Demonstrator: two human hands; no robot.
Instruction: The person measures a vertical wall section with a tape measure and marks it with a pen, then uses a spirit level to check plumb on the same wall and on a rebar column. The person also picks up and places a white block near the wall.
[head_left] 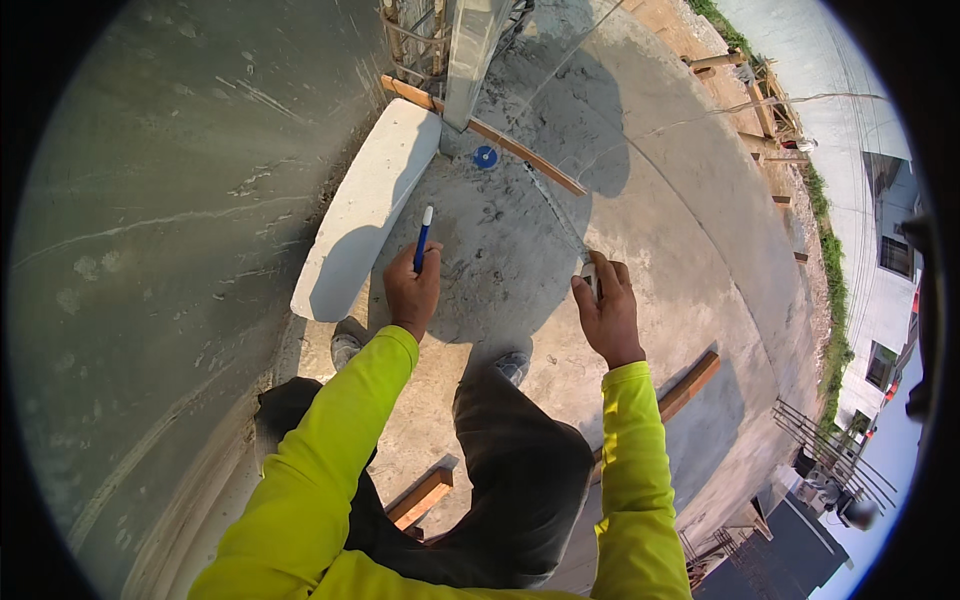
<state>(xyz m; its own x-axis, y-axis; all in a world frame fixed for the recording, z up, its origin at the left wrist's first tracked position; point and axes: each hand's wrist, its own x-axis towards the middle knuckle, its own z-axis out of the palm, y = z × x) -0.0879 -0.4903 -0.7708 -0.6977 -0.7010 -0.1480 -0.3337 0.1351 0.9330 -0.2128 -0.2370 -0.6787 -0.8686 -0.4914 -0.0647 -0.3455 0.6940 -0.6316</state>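
Note:
My left hand [410,298] is closed around a blue marker [422,245], its white end pointing up and away from me. It hovers just right of a long pale block [385,190] that leans along the wall. In my right hand [614,318] sits a tape measure [590,272], mostly covered by my fingers. Its blade [556,210] runs out far and to the left, towards a thin wooden strip [530,156]. A small blue round disc [485,157] lies on the concrete near that strip.
A grey wall [190,240] fills the left side. At the far end stand a pale post [470,70] and a rebar cage [415,45]. Wooden pieces [690,385] lie on the concrete floor [720,260] beside my right forearm and between my legs [425,495].

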